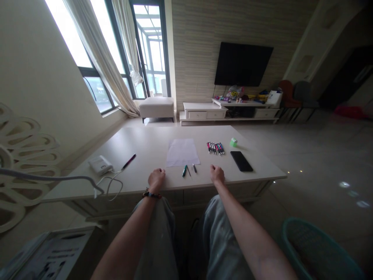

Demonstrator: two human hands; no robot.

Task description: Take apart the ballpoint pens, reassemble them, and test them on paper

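My left hand [156, 179] rests as a loose fist on the table's near edge, a beaded bracelet [151, 194] on its wrist. My right hand [217, 174], also curled closed, lies on the same edge farther right. Neither shows anything held. Between them is what looks like a pen taken apart: a green barrel piece [184, 171], a thin dark refill [189, 171] and a dark grey pen piece [194, 168]. Just beyond these pieces lies a white sheet of paper [182, 151]. Several pens [215, 148] in mixed colours form a row right of the paper.
On the white table [140, 144], a black phone [241, 161] and a small green-and-white item [233, 142] lie at right. A white charger box [100, 165] with a cable and a dark pen [129, 161] are at left. A teal basket [317, 249] stands on the floor.
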